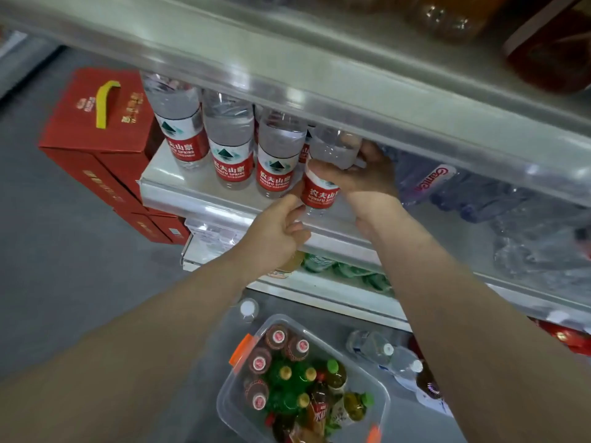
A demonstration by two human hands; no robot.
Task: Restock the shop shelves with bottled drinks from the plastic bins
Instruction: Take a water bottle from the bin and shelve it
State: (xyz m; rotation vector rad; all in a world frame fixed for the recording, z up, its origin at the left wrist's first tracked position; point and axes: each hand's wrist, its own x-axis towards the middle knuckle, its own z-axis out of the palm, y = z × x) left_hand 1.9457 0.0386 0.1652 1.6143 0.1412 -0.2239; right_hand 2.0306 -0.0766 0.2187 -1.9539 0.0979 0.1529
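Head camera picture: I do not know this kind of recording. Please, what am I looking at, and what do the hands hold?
There is no machine: a person wears a camera on the head, which looks down at the work. The right hand grips a water bottle with a red label at the front of the shelf, beside three more bottles. The left hand touches its lower part. Below, on the floor, a clear plastic bin holds mixed drinks.
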